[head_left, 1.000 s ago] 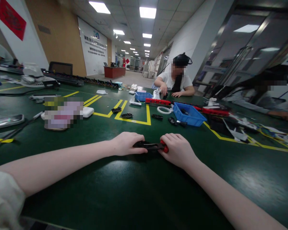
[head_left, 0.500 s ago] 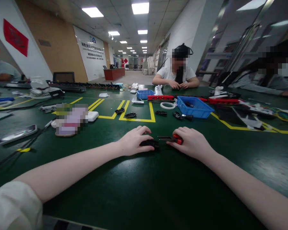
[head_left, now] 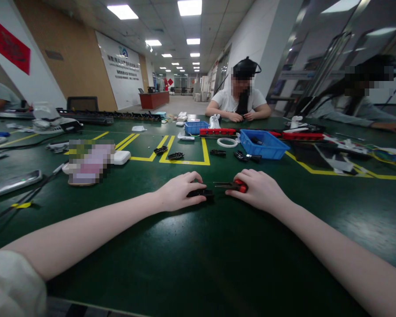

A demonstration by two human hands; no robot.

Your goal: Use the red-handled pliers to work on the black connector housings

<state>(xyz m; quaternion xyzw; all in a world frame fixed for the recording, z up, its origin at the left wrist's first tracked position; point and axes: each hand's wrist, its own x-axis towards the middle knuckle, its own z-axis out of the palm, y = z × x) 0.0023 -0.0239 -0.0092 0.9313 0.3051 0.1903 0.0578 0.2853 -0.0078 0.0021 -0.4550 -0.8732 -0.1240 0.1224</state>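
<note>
My left hand (head_left: pixel 181 193) rests on the green table (head_left: pixel 198 255) with its fingers curled over a small black plastic part (head_left: pixel 202 193), pressing it down. My right hand (head_left: pixel 260 189) is closed on red-handled pliers (head_left: pixel 232 186), whose thin dark jaws point left toward the black part. A small gap shows between the jaw tips and the part. Both forearms lie low over the table.
Loose black parts (head_left: pixel 175 155) lie by yellow floor-tape lines (head_left: pixel 185 162). A blue bin (head_left: pixel 263 144), a white ring (head_left: pixel 227 142) and red holders (head_left: pixel 217 131) stand farther back. A person in white sits opposite, another at the right. A blurred object (head_left: pixel 89 160) lies left.
The pliers and the black part, joined a second ago, have come apart. The right hand drew the pliers slightly right and the left hand's fingers settled over the part.
</note>
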